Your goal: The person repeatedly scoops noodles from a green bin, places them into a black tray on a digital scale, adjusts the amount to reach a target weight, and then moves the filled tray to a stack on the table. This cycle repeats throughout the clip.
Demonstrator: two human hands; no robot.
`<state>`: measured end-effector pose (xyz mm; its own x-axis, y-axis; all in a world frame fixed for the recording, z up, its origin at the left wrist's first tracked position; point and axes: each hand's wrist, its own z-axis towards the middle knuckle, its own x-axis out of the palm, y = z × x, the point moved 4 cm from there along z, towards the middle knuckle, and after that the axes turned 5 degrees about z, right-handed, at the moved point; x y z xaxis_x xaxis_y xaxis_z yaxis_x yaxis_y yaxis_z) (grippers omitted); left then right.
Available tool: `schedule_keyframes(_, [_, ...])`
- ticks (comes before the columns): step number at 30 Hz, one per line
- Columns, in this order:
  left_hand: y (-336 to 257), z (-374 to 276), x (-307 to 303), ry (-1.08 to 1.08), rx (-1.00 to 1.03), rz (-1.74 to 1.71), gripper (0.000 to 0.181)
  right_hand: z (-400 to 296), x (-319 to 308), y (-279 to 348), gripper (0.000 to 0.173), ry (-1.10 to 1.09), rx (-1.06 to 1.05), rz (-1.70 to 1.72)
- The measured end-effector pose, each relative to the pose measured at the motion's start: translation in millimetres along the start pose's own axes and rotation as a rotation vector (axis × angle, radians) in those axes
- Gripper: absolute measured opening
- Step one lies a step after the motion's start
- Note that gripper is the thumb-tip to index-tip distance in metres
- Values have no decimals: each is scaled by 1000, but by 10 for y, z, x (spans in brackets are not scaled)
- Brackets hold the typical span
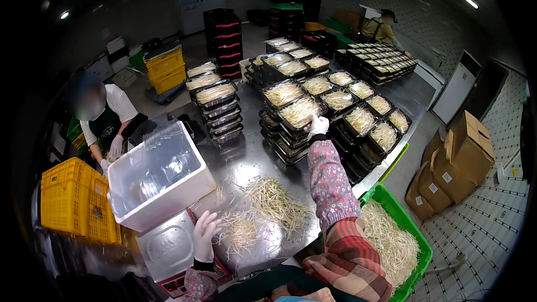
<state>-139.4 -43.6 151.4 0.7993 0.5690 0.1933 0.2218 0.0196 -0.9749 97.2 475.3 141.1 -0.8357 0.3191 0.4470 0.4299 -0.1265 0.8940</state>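
Note:
My right hand (319,126), in a white glove, reaches forward over the steel table. Its fingers grip the near right corner of a black plastic tray of bean sprouts (295,113), which tops a stack of similar trays. My left hand (205,230), also gloved, is raised with its fingers apart and nothing in it. It is beside the metal pan of a weighing scale (170,245). Right of that hand, a small pile of bean sprouts (241,230) lies on the table (228,159), with a larger, greener heap of sprouts (277,203) just beyond.
A white foam box (168,201) and yellow crates (79,201) stand left, near a co-worker (109,121). Filled trays (216,94) are stacked ahead. A green crate of sprouts (394,239) sits at my right, cardboard boxes (457,167) beyond. Another person (379,29) works at the back.

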Motion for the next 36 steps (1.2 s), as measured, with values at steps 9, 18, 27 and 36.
schedule_keyframes(9, [62, -464, -1132, -424, 77, 66, 47, -30, 47, 48, 36, 34, 257, -4])
schedule_keyframes(18, [-188, -2197, -3499, -1491, -460, 1727, 82, -556, -927, 239, 58, 181, 261, 140])
schedule_keyframes(27, [1155, -2733, -4513, -690, -295, 1121, 44, -1479, -1201, 6, 39, 279, 387, 74])
schedule_keyframes(36, [1085, -2735, -4232, -831, -629, 1332, 36, -792, -249, 695, 56, 279, -753, -942])
